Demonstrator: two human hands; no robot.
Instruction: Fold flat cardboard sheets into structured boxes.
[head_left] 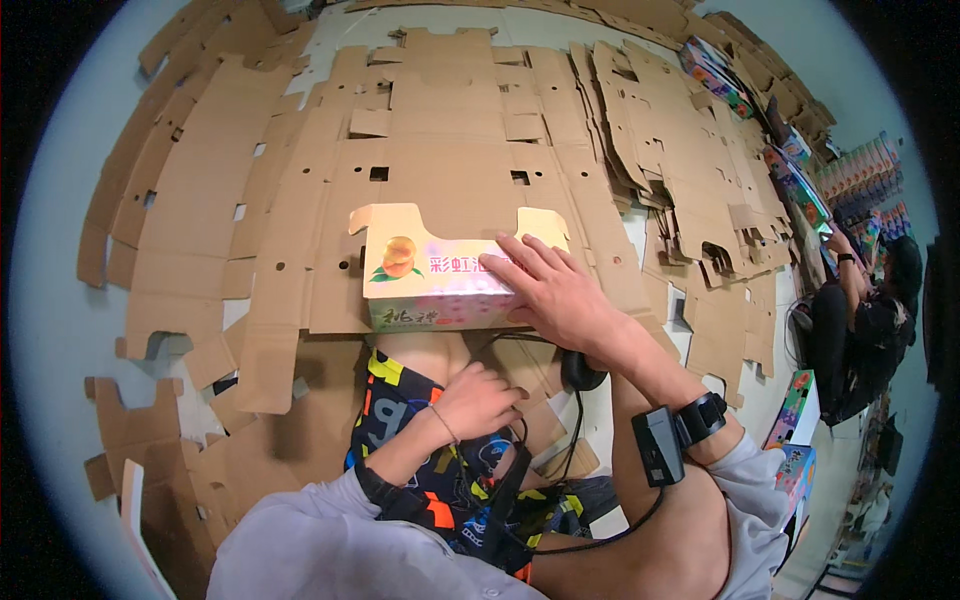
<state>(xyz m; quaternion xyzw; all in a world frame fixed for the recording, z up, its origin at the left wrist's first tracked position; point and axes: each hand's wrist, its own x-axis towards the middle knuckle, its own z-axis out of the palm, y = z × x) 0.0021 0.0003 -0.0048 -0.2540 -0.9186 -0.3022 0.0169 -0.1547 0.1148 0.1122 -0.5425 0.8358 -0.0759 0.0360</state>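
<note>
- R hand [560, 295] laid palm-down on the R end of the printed carton [448, 285]; fingers spread across its pale-yellow upper face, thumb at the front edge. Can't tell if any pinch is applied.
- L hand [478, 403] held loosely curled, low over the lap, apart from carton; can't tell if anything's gripped, fingertips partly hidden.
- Grey top [330, 550] & dark patterned shorts [445, 490] worn; thin bracelet seen on L wrist.
- Black strap [703, 418] & boxy black device [658, 447] worn on R forearm; black cable [590, 549] looped from device across lap.
- Black rounded item [583, 372] seen just below R wrist.
- Carton placed centrally, just beyond the knees, at near edge of a big flat brown sheet [430, 180]; fruit picture printed at L of its upper face, pink/purple front. Far edge cut w/ wide notch betw. 2 corner flaps.
- More flat cardboard [200, 190] spread to L; layered sheets [670, 150] piled to R.
- Printed boxes [795, 400] set on floor, near R.
- Another person [860, 330], dark-clothed, seated far R; colourful boxes [860, 175] stacked beyond.
</note>
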